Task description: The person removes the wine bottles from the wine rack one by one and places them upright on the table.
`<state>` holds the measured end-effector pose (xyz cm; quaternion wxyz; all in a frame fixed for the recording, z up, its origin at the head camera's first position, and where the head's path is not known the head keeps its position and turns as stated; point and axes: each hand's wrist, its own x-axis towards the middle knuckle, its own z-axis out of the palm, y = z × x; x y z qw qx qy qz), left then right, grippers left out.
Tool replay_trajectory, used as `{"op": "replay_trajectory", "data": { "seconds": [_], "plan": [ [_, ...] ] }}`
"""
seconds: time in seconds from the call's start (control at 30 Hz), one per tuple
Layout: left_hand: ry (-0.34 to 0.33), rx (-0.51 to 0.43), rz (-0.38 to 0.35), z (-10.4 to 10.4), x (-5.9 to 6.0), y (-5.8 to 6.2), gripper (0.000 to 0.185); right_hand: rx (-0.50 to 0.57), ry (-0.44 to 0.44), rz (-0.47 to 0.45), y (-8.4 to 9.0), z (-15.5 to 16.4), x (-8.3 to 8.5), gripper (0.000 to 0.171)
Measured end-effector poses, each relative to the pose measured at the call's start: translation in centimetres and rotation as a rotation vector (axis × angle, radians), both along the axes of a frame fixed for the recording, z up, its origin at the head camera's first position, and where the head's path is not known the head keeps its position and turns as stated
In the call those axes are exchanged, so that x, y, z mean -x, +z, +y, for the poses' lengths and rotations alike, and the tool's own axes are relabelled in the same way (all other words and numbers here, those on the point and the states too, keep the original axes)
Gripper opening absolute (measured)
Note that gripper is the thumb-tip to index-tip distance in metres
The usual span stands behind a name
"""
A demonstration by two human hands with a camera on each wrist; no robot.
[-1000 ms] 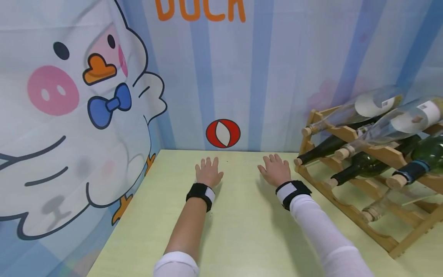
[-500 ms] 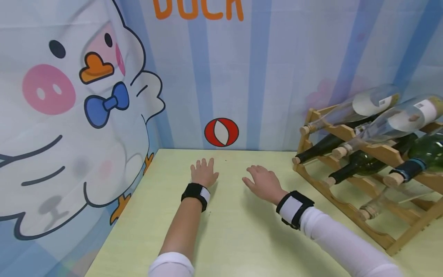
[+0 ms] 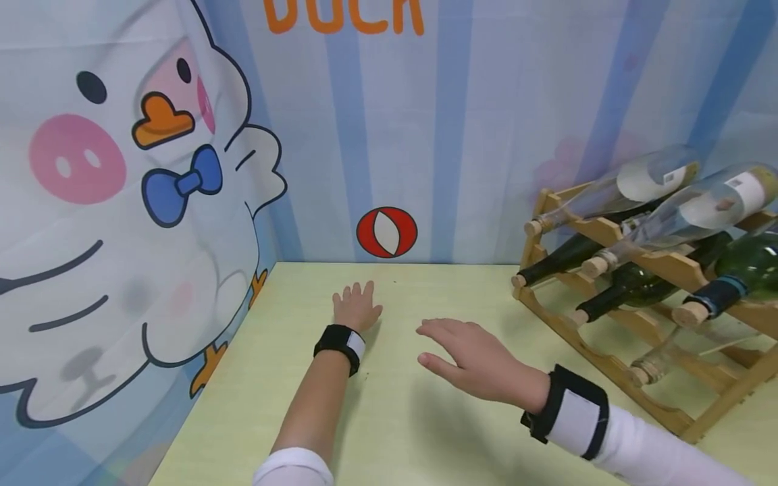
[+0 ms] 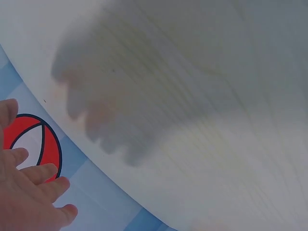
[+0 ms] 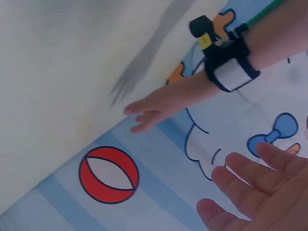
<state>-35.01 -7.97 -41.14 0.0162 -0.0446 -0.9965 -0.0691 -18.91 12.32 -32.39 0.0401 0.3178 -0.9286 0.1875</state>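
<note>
Blue-striped cloth (image 3: 510,135) rises behind the far edge of a pale yellow tabletop (image 3: 389,418), with a printed red ball (image 3: 387,233) just above that edge. Another printed sheet, bearing a white duck (image 3: 121,256), stands along the left edge. Near the far edge, left of its middle, the left hand (image 3: 355,310) hovers with fingers straight and spread, holding nothing. Closer in and to its right, the right hand (image 3: 480,358) hangs over the surface, fingers extended, thumb apart, also without a hold. Tabletop shows between both hands, and again from the right hand across to a wooden rack (image 3: 683,270) on the right side, well apart from it. Bottles (image 3: 641,282) lie in the rack, corked necks pointing left.
</note>
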Motion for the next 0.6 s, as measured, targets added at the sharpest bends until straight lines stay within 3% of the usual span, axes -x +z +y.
{"op": "replay_trajectory", "data": {
  "seconds": [0.13, 0.33, 0.43, 0.6],
  "plan": [
    [-0.034, -0.007, 0.014, 0.4, -0.2, 0.3, 0.054, 0.032, 0.027, 0.114, 1.9, 1.2, -2.3, 0.049],
    [-0.096, -0.02, 0.144, 0.7, 0.2, 0.2, 0.043, 0.219, 0.043, 0.554, 4.4, 4.3, -4.3, 0.039],
    [-0.112, -0.029, 0.197, 0.6, 0.5, 0.1, 0.038, 0.338, 0.0, 0.718, 5.7, 6.4, -4.9, 0.042],
    [-0.14, -0.084, 0.283, 0.8, 0.5, 0.5, 0.031, 0.398, -0.175, 0.831, 6.9, 10.0, -5.8, 0.054]
  ]
}}
